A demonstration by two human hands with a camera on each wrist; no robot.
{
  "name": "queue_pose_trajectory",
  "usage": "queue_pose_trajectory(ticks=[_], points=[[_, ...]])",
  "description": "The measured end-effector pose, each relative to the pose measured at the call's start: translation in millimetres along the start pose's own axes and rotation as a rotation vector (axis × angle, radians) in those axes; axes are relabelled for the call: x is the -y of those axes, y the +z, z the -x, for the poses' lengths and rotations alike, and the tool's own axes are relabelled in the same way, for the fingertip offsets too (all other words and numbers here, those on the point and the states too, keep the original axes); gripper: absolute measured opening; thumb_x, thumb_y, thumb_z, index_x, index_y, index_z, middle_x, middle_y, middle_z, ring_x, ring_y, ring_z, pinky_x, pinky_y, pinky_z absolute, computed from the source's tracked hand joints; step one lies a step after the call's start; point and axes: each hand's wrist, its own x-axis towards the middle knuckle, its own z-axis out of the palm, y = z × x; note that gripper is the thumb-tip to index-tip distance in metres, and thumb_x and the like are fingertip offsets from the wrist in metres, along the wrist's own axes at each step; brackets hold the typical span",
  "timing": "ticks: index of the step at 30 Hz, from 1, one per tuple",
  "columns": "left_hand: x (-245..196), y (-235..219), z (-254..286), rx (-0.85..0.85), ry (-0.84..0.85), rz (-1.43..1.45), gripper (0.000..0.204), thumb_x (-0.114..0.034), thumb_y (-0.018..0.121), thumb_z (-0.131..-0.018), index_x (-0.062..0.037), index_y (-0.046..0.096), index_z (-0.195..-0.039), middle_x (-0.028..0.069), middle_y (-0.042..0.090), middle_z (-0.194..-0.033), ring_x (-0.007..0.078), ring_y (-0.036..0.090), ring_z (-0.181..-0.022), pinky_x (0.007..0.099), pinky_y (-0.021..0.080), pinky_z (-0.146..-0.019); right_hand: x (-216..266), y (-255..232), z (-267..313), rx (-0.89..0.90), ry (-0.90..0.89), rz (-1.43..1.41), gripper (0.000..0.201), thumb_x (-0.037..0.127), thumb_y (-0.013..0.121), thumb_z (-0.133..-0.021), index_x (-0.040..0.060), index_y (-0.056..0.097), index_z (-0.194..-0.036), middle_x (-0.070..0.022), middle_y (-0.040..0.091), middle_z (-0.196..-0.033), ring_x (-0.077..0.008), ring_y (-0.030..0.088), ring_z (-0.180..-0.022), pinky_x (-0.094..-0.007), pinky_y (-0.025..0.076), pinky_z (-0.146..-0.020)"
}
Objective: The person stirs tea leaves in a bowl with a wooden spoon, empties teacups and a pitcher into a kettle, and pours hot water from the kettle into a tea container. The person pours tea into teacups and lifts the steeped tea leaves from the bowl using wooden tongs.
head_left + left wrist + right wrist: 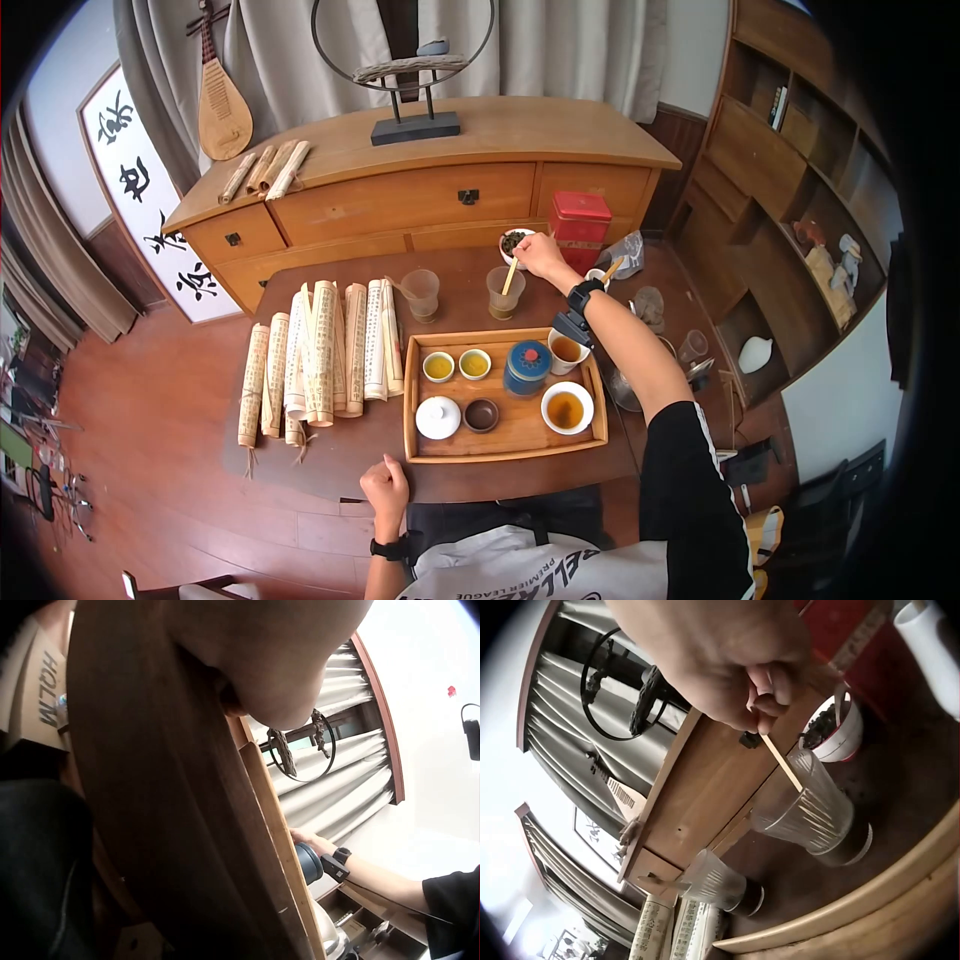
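Observation:
My right hand (545,258) pinches a thin wooden stick (784,763) from above. The stick's lower end slants into a clear ribbed glass (832,817) on the dark table, behind the tray. Just behind that glass stands a white bowl (846,736) of dark dried leaves, close to my fingers. A second clear glass (421,297), to the left, has another wooden stick (662,883) leaning out of it. My left hand (385,487) rests at the table's front edge, its fingers loosely curled and nothing held; its palm side is hidden.
A wooden tray (505,458) bears small cups, a white lidded pot (438,417), a blue jar (526,368) and two white vessels of amber liquid. Scrolls (320,350) lie left of it. A red tin (580,222) stands behind my right wrist; glassware (650,303) crowds the right side.

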Motion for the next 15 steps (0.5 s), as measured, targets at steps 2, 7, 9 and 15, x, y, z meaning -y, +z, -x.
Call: queue_pose_trajectory(ticks=[2,7,9,15], points=[[0,0,1,0.008,-0.001,-0.004,0.043,-0.003,0.055,-0.094,0.0026,0.041,-0.054,0.0187,0.041,-0.05,0.0345,0.04,-0.041,0.044,0.029,-0.046,6,-5,5,0.038,0.004,-0.048,0.021,0.024,0.074,-0.085,0.0021,0.074,-0.085,-0.0129,0.073,-0.075,-0.0216,0.072,-0.071,-0.0344,0.055,-0.067],[-1,2,1,0.018,0.004,-0.023,0.043,-0.002,0.054,-0.095,0.0024,0.041,-0.053,0.0184,0.041,-0.049,0.0345,0.04,-0.041,0.044,0.029,-0.045,62,-67,56,-0.17,-0.156,-0.332,0.018,0.02,0.068,-0.089,0.0028,0.072,-0.09,-0.013,0.072,-0.075,-0.0232,0.071,-0.068,-0.0343,0.055,-0.064],[-2,5,1,0.037,-0.01,-0.032,0.043,-0.002,0.054,-0.095,0.0023,0.041,-0.053,0.0183,0.041,-0.049,0.0346,0.04,-0.041,0.0441,0.029,-0.045,81,-98,88,-0.287,-0.205,-0.408,0.015,0.015,0.069,-0.091,0.0011,0.071,-0.094,-0.0103,0.071,-0.073,-0.0176,0.068,-0.064,-0.0298,0.052,-0.06],[2,6,1,0.063,0.02,-0.117,0.045,-0.003,0.053,-0.098,0.002,0.042,-0.054,0.0176,0.04,-0.049,0.0307,0.037,-0.039,0.0431,0.027,-0.044,100,-166,189,-0.383,-0.19,-0.6,0.01,0.007,0.07,-0.093,-0.002,0.069,-0.095,0.0027,0.064,-0.069,0.0003,0.054,-0.061,-0.0176,0.043,-0.054]])
